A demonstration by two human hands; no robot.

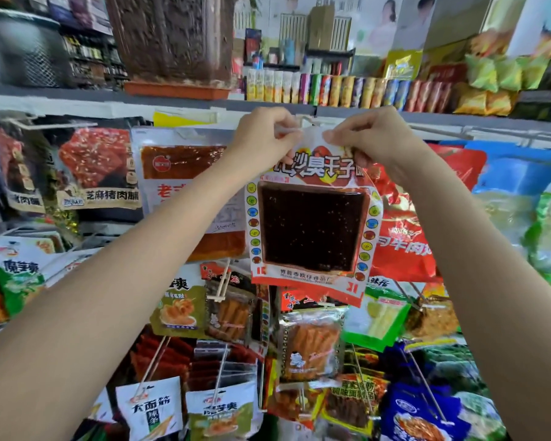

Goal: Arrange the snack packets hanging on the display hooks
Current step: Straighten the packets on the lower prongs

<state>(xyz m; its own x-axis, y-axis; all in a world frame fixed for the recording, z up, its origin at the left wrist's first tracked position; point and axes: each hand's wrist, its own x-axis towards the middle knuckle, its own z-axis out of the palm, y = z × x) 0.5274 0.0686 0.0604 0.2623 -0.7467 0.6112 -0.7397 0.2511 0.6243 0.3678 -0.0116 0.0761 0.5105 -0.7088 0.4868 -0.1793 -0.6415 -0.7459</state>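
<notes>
A snack packet [312,227] with a white and red border and a dark square window hangs at the middle of the display. My right hand [368,136] pinches its top right edge. My left hand [264,135] grips the white display hook [288,130] at the packet's top left. The hook's end and the packet's hanging hole are hidden between my fingers. Both arms reach up from below.
Other packets hang all around: a clear-topped orange one [178,173] to the left, a red one [404,237] behind on the right, several smaller ones below. A shelf [172,105] with snack tubes [331,89] runs just above my hands.
</notes>
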